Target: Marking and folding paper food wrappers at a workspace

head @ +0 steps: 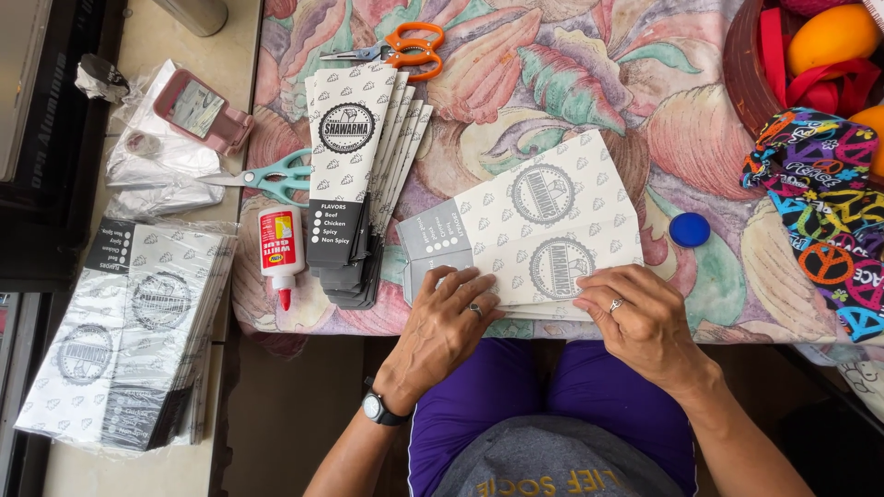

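Observation:
A flat white paper sleeve (543, 221) with grey round emblems and a dark grey end lies unfolded on the patterned tablecloth (571, 74) near the table's front edge. My left hand (447, 322), with a ring and a wristwatch, presses its fingers down on the sleeve's near left part. My right hand (635, 317), also ringed, pinches the sleeve's near right edge. A stack of folded sleeves (354, 175) of the same print lies to the left, fanned out.
A white glue bottle (280, 248) with a red tip lies beside teal scissors (272, 177). Orange scissors (410, 48) sit at the back. A blue cap (689, 229) lies right of the sleeve. A bagged sleeve bundle (133, 331) is far left, a basket (750, 64) far right.

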